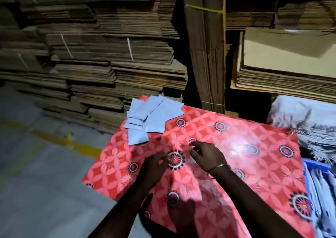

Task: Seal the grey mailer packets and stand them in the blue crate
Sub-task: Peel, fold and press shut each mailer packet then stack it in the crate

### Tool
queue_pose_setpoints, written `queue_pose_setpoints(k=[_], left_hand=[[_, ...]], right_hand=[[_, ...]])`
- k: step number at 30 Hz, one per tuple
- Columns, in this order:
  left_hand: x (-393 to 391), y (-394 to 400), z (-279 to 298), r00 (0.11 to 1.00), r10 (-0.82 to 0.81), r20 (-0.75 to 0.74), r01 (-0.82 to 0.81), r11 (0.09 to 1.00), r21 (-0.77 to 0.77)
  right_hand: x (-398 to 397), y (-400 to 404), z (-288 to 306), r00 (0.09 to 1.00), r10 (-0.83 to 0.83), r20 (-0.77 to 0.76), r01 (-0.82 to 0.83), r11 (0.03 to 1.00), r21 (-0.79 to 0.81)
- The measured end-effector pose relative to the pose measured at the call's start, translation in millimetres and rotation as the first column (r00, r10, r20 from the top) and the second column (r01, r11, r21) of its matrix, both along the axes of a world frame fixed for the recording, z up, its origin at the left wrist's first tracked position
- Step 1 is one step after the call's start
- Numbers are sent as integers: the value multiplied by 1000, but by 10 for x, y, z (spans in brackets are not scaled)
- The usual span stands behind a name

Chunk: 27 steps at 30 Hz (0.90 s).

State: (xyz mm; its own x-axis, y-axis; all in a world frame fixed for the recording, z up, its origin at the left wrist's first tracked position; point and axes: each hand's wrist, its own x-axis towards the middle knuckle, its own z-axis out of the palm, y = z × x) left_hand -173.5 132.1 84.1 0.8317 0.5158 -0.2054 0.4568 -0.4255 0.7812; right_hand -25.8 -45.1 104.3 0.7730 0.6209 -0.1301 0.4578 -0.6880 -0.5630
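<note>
**Grey mailers wait at the far corner while both hands meet mid-bench**

Head view. Red patterned oilcloth covers the bench (pixel 254 165), and the big black-and-white rosette (pixel 175 159) printed near its middle serves as the landmark. Up and to the left of the rosette, at the far left corner of the bench, lies the pile of grey mailer packets (pixel 149 118): they lie flat, fanned and overlapping, some flaps turned towards the person, one hanging over the edge. Judging by that loose heap, they are stock kept within reach and not yet sealed.

Touching the rosette on its left is the left hand (pixel 154 167), fingers curled inward; motion blur hides whether its grip holds anything, so I cannot tell. Just right of the rosette is the right hand (pixel 207 156), a metal bangle (pixel 218 167) on the wrist, fingers bent with the tips close together as if pinching something thin; nothing clear shows between them, so I cannot tell that either. My guess is that the 2 hands are working something small, but no packet shows there.

Far right of the rosette, at the bench's edge, sits the blue crate (pixel 316 166), with pale packets standing on edge inside, the likely destination. Behind it lies a white woven bundle (pixel 305 121). Stacks of flattened cardboard (pixel 109 56) fill the background beyond the bench.
</note>
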Motion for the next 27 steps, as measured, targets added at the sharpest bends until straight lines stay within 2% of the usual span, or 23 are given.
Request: queue_pose_setpoints(k=[9, 14, 17, 20, 23, 27], left_hand=[[278, 651, -55, 955, 293, 40, -292, 956, -25], [723, 1308, -137, 923, 380, 66, -365, 915, -174], [957, 1696, -219, 869, 483, 107, -465, 872, -155], [1132, 2004, -336, 856, 496, 147, -484, 868, -113], [1281, 2183, -551, 859, 479, 183, -464, 878, -118], [1402, 2240, -821, 843, 527, 106, -504, 843, -188]], right_hand=[[353, 918, -78, 998, 55, -34, -55, 998, 7], [802, 1686, -136, 979, -66, -194, 94, 987, 134], [1164, 2204, -294, 943, -187, -276, 233, 962, 145], [1570, 2703, -504, 904, -301, -303, 360, 919, 162], [1931, 3143, -625, 894, -335, -296, 395, 903, 171], [2297, 3524, -916, 945, -264, -191, 282, 956, 74]])
